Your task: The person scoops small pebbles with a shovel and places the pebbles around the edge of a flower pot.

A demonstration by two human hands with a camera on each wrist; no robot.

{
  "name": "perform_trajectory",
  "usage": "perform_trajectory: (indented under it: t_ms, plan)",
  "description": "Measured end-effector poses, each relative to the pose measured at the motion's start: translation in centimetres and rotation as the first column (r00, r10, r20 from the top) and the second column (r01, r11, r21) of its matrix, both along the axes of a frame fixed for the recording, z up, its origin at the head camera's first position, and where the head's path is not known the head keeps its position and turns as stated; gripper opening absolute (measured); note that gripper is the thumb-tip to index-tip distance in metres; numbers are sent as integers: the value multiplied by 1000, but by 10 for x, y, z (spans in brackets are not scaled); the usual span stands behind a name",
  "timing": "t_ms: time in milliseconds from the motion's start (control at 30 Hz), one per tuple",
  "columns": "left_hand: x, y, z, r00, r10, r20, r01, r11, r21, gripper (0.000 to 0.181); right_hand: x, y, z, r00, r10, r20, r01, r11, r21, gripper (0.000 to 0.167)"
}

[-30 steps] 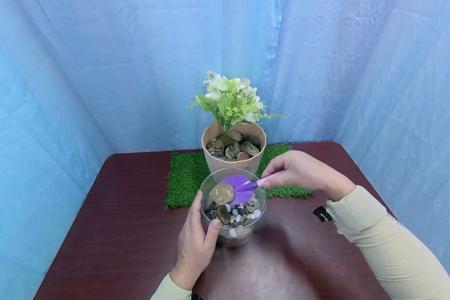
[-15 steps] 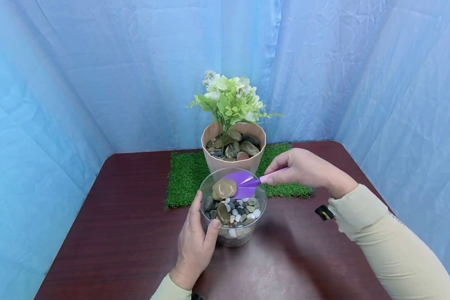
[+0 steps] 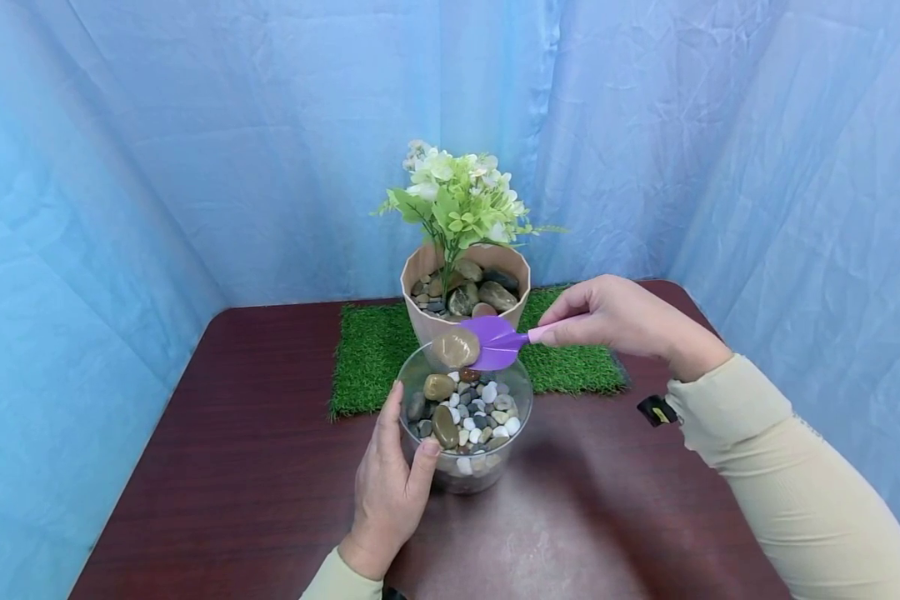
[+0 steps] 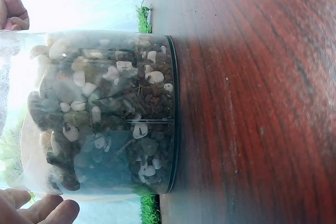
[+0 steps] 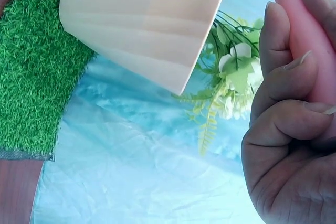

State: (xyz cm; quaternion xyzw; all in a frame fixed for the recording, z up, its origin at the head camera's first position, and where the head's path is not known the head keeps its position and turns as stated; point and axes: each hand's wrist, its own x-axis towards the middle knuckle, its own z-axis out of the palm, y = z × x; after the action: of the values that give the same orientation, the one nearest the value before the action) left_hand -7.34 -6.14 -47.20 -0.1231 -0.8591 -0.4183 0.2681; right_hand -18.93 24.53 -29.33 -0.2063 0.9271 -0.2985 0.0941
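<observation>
In the head view the right hand [image 3: 622, 321] grips the pink handle [image 3: 555, 327] of a purple scoop [image 3: 497, 343]. A large brown stone [image 3: 455, 347] lies on the scoop, over the far rim of a clear container [image 3: 526, 408]. Several small pebbles [image 3: 480, 422] and a few bigger stones [image 3: 445, 427] fill the container. The left hand [image 3: 392, 492] holds its left side, thumb and fingers around the rim. Close up in the right wrist view, fingers [image 5: 283, 124] curl round the pink handle [image 5: 310, 30]. Fingertips [image 4: 47, 208] touch the container wall in the left wrist view.
Just behind the container stands a beige pot [image 3: 457, 323] of stones with white flowers [image 3: 465, 196], on a green grass mat [image 3: 371, 358]. The dark red table [image 3: 255, 450] has blue curtains [image 3: 270, 150] round it.
The scoop and the large stone have risen and moved away from the camera, uncovering more stones in the container. The right hand has moved up and slightly right; the left hand has stayed put.
</observation>
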Motion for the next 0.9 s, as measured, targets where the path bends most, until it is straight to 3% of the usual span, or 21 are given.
perform_trajectory:
  t_ms: [433, 900]
  plan:
    - [0, 0, -1, 1000, 2, -11, -3, 1000, -11, 83, -7, 5, 7, 995, -99, -2, 99, 995, -21, 30]
    - [0, 0, 0, 1000, -1, 0, 1, 1000, -13, 83, -15, 12, 5, 983, -184, 6, 184, 981, -60, 40]
